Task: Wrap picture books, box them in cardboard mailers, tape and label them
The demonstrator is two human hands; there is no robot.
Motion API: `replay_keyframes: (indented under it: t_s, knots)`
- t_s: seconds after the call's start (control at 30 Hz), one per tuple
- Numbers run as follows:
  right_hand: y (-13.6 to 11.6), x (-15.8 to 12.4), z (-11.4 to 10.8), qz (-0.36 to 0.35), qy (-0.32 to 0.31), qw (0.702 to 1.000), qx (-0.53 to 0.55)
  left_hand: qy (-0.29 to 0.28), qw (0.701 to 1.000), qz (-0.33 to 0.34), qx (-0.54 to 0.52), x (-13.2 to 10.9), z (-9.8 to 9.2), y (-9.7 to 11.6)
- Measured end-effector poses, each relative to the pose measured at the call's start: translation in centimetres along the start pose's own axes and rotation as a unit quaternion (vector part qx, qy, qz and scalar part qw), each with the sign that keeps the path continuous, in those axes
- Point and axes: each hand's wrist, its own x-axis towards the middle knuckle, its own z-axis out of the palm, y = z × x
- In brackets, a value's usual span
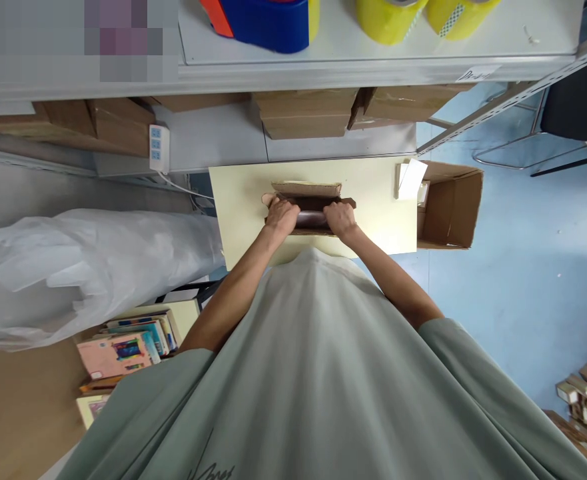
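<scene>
A small open cardboard box (pixel 307 190) sits on the cream tabletop (pixel 378 220), its far flap standing up. Inside lies a dark brown, shiny item (pixel 315 219) whose kind I cannot make out. My left hand (pixel 283 217) is closed over the box's left end, beside a small side flap. At the right end my right hand (pixel 340 219) is closed in the same way, knuckles up. The fingertips of both hands are hidden within the box, close to the dark item; whether they touch it I cannot tell.
Right of the table stands an open carton (pixel 448 207), with white small boxes (pixel 410 180) near it. A shelf (pixel 373 70) above carries yellow tape rolls (pixel 390 20) and a blue tape dispenser (pixel 268 25). A power strip (pixel 159 149) and plastic sheeting (pixel 98 267) are left.
</scene>
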Motion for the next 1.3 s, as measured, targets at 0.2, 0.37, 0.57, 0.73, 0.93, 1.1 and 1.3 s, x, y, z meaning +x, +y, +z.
replay_keyframes:
  t_s: [0.2, 0.37, 0.57, 0.73, 0.93, 1.1, 1.3]
  knots:
    - [-1.1, -0.1, 0.1, 0.024, 0.004, 0.995, -0.092, 0.000, 1.000, -0.009, 0.001, 0.5, 0.7, 0.5]
    - [-0.5, -2.3, -0.8, 0.027, 0.019, 0.996, -0.084, 0.052, 0.997, 0.030, -0.044, -2.4, 0.0, 0.8]
    - [2.5, -6.5, -1.3, 0.064, 0.168, 0.983, 0.035, 0.225, 0.964, -0.021, -0.142, -7.3, -1.2, -0.3]
    - [5.7, -7.1, -0.2, 0.161, 0.259, 0.945, 0.114, 0.287, 0.912, -0.128, -0.263, -7.4, -0.2, -3.6]
    - [7.8, -6.3, 1.7, 0.102, 0.194, 0.943, 0.250, 0.247, 0.912, -0.124, -0.304, -6.2, 0.8, -5.2]
    - [6.9, -5.5, 2.6, 0.027, 0.201, 0.928, 0.314, 0.230, 0.924, -0.066, -0.297, -5.5, 0.8, -3.6]
    - [5.4, -3.2, 3.3, 0.026, 0.172, 0.946, 0.273, 0.188, 0.953, -0.033, -0.233, -4.3, 1.3, -2.9]
